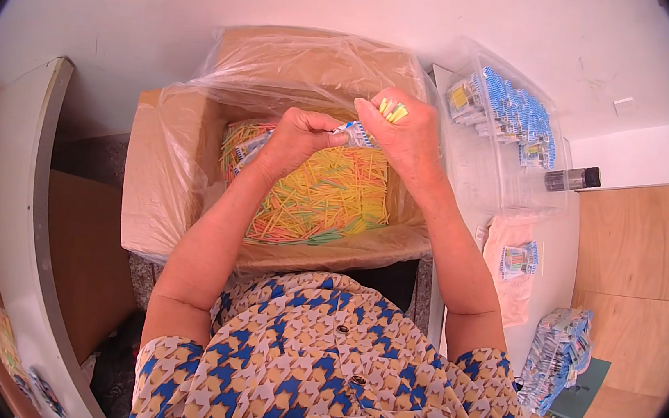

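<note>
My left hand (297, 140) is closed, its thumb and fingers pinching a small clear packet with a blue-and-white striped edge (356, 135). My right hand (407, 135) is closed in a fist round a bunch of thin yellow sticks (393, 112), whose ends show above the fingers. It also seems to grip the packet's other side. Both hands are above a cardboard box (160, 164) lined with clear plastic. Loose thin sticks (316, 190) in yellow, orange, pink and green lie in it. Another striped packet (248, 154) rests among them, left of my left hand.
To the right, a clear plastic bin (460, 153) holds many striped packets (515, 106). A dark-capped bottle (573, 179) lies beside it. Nearer are a pink cloth (503, 298) with one filled packet (518, 261) and a stack of packets (558, 350). A white panel edge (22, 198) stands left.
</note>
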Available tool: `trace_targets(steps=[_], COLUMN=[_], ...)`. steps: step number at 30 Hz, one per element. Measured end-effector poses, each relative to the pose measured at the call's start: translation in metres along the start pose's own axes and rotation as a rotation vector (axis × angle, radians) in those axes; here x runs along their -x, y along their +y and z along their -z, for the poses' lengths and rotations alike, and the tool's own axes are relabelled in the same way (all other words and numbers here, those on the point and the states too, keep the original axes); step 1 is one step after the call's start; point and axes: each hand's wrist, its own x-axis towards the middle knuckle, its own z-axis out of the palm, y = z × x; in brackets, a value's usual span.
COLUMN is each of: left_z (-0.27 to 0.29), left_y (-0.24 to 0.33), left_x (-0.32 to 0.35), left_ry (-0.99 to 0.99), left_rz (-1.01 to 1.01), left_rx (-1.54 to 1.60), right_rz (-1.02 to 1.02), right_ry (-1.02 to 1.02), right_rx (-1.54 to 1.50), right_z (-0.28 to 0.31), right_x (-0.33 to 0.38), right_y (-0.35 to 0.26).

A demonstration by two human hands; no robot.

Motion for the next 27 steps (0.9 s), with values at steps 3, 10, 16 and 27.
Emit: trace_targets(steps=[3,10,16,27], left_z=[0.0,-0.002,-0.006,0.031], left_y=[-0.006,0.001,-0.012,-0.016], left_x=[-0.001,0.005,0.006,-0.007], left_ry=[0.008,0.008,-0.016,-0.013], left_rz=[-0.038,-0.014,-0.033,0.083], left_rx=[0.028,0.076,0.181,-0.63], right_rz=[0.008,0.344,0.025,0.154], right_ry=[0.01,0.062,0.092,0.331], right_rx=[-0.041,0.083,-0.424,0.049], right_z=[-0.001,-0.003,-0.007,0.103], right_x=[0.0,-0.004,0.013,0.081], right_y=[0.0,0.002,-0.008,0.023])
